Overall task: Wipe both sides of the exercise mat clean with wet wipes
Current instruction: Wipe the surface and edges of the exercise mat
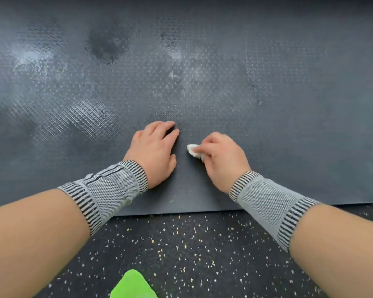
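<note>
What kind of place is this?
Probably a gym: black rubber floor flecked with pale specks, and a dark textured exercise mat spread on it, being cleaned with a wet wipe.

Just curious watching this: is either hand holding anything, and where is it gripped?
The right hand pinches a crumpled white wet wipe by its near end. The left hand holds nothing; it rests on the mat.

dark mat [202, 72] flat, crumpled white wipe [193, 149]

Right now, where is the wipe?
In the head view, the wipe is gripped by the right hand, on the mat near its front edge, beside the left hand.
</note>
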### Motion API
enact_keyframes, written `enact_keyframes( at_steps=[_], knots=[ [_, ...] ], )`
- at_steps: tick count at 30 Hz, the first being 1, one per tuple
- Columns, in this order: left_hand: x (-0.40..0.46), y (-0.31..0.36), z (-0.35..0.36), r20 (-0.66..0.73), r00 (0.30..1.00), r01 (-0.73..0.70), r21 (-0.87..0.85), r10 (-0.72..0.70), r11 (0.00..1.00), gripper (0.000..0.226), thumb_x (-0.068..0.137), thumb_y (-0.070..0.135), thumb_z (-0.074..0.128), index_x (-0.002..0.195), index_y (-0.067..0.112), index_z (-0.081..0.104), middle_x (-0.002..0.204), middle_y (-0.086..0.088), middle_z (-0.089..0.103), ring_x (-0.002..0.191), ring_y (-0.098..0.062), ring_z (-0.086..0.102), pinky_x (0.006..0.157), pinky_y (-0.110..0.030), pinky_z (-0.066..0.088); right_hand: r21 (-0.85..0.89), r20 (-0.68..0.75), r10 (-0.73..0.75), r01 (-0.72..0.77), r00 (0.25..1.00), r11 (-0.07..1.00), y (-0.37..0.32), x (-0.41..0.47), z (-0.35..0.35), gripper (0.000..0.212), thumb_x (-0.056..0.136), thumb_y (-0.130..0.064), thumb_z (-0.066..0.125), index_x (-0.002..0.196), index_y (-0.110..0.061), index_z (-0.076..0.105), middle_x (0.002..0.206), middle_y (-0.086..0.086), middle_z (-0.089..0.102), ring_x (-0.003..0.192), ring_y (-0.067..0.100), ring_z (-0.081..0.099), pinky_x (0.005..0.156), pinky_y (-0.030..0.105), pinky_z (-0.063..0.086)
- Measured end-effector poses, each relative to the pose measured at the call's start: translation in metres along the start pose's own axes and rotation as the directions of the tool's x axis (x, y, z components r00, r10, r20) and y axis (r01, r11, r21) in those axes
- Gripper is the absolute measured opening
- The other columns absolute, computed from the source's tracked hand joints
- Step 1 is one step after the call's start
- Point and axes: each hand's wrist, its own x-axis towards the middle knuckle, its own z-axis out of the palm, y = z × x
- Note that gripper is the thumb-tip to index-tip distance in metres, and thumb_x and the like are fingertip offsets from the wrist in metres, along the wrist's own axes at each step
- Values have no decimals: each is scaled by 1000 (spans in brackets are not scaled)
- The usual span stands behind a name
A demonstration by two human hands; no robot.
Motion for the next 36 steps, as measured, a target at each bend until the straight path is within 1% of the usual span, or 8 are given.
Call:
enact_keyframes(
  at_steps=[4, 9, 11, 14, 18, 28, 33, 36],
  knots=[
    [-4, 2, 1, 17, 1000, -11, 31, 11, 999, 68, 87, 38, 51, 149, 19, 32, 157, 1, 23, 142, -23, 19, 111, -42, 23, -63, 151, -101, 112, 983, 992, -4, -19, 16, 27, 91, -10, 49, 106, -20, 69, 109, 0, 56, 98, 25, 47, 80, 32, 39],
    [-10, 7, 2, 37, 997, -66, 59, 64, 996, 69, 86, 42, 52, 149, 21, 32, 157, 1, 22, 143, -22, 18, 111, -41, 22, -33, 494, -331, 398, 804, 917, 24, -55, -5, 25, 88, -7, 52, 101, -21, 68, 113, -6, 55, 100, 19, 46, 80, 27, 40],
    [-12, 8, 2, 50, 995, -93, 73, 89, 993, 71, 85, 45, 51, 149, 22, 31, 157, 1, 23, 143, -22, 18, 111, -42, 22, -88, 407, -305, 370, 861, 925, 36, -43, -24, 22, 82, -2, 59, 92, -17, 72, 104, 3, 61, 94, 28, 54, 77, 34, 48],
    [-14, 10, 4, 66, 993, -104, 94, 98, 990, 72, 85, 47, 49, 150, 23, 28, 158, 2, 20, 143, -21, 15, 112, -41, 21, -110, -126, 31, -45, 992, 993, 67, -2, -43, 21, 83, -3, 60, 93, -15, 75, 98, 14, 61, 91, 36, 58, 81, 40, 49],
    [-18, 15, 4, 75, 992, -107, 102, 100, 989, 73, 86, 49, 48, 151, 24, 25, 159, 2, 17, 144, -21, 12, 112, -40, 19, 45, -295, 499, -510, 815, 859, 85, 26, -35, 30, 93, -13, 47, 114, -18, 67, 116, 9, 54, 107, 30, 54, 92, 32, 40],
    [-24, 29, 9, 94, 975, -208, 81, 200, 975, 71, 85, 43, 53, 149, 23, 31, 158, -1, 21, 146, -23, 13, 116, -47, 18, -5, 87, -31, 32, 996, 999, 20, -93, 3, 20, 72, 6, 66, 83, -9, 72, 84, 7, 62, 75, 32, 58, 61, 38, 51],
    [-28, 32, 13, 100, 962, -265, 105, 255, 959, 70, 85, 43, 54, 149, 25, 32, 157, 0, 23, 146, -23, 13, 116, -47, 16, 93, -261, 449, -440, 855, 893, 50, -59, -12, 23, 87, -3, 53, 98, -12, 72, 101, 8, 59, 93, 30, 57, 83, 37, 47],
    [-29, 34, 12, 88, 961, -268, 78, 261, 960, 69, 83, 39, 58, 147, 22, 38, 156, -2, 27, 146, -25, 18, 115, -49, 18, 44, -165, 380, -378, 910, 925, 17, -72, 16, 22, 83, 0, 52, 95, -11, 68, 98, 10, 56, 89, 29, 54, 76, 35, 46]
  ],
)
